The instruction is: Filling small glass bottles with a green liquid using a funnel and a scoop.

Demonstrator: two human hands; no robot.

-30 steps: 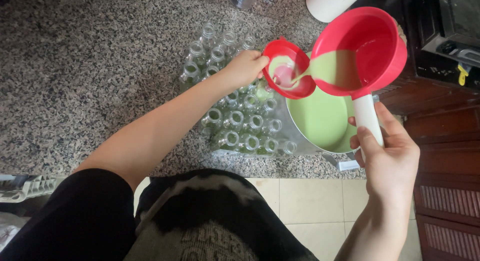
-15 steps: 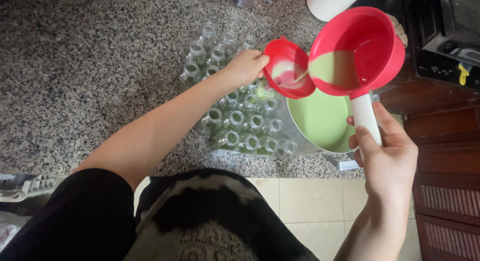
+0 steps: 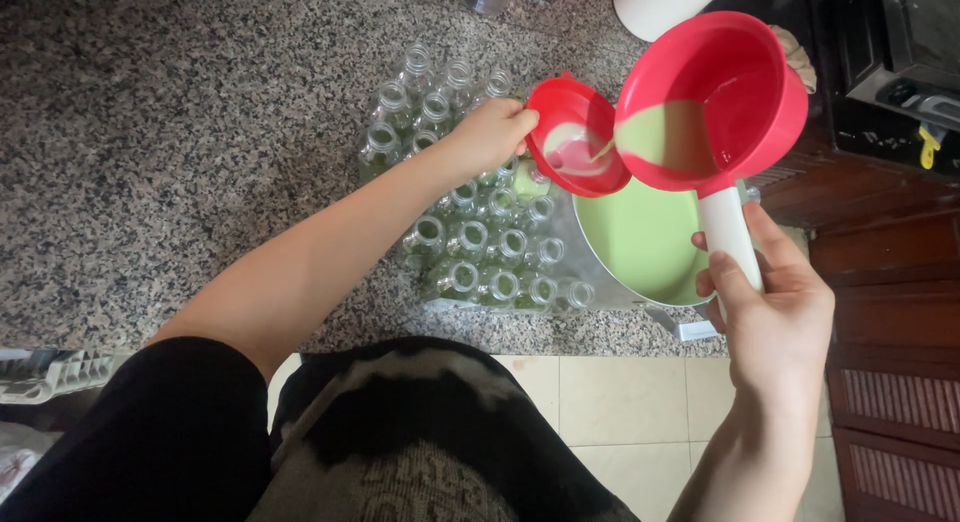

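Bottles [image 3: 470,232] in rows on the counter [image 3: 180,132]. Just right of them, a bowl [image 3: 645,244]. Above the bottles, a funnel [image 3: 575,137] in the left hand [image 3: 490,134]. Right of the funnel, over the bowl, a tilted ladle [image 3: 712,102] in the right hand [image 3: 775,317].

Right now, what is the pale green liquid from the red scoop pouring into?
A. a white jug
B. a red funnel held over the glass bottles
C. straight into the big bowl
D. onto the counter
B: the right hand tips the red scoop so a thin stream runs into the red funnel, which the left hand steadies over the glass bottles.
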